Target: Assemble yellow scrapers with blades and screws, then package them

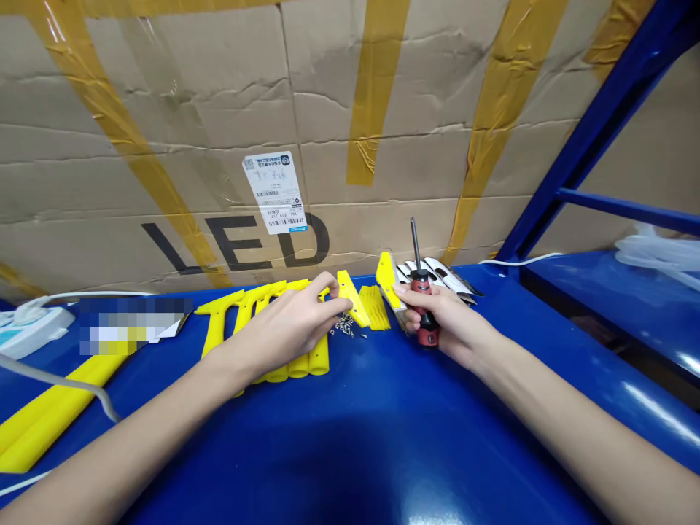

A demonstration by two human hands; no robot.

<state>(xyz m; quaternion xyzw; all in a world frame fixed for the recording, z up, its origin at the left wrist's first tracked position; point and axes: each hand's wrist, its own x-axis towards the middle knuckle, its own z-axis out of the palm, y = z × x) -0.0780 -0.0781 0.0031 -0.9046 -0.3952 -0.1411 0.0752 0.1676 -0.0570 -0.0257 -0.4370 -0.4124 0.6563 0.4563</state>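
At far left, see white power strip [44, 332] on blue surface [350, 445]; just beside it, long yellow tubes [60, 405], crossed by a pale cable [90, 386]. Next, row of yellow T-shaped handles [216, 324], partly hidden behind left forearm. Left hand [300, 315]: half curled over right end of row, thumb and index close together, thumb tip at edge of flat yellow plate [354, 300]. Can't tell if pinching anything. Just below plate, loose pile of small screws [344, 326]; to the right, more thin yellow pieces [375, 308]. Right hand [451, 317]: closed around red-black screwdriver [420, 279], shaft up, plus yellow blade holder [386, 275] at fingertips. Behind, fanned white-and-dark strips [445, 271]. Farther right, blue rack post [588, 138].
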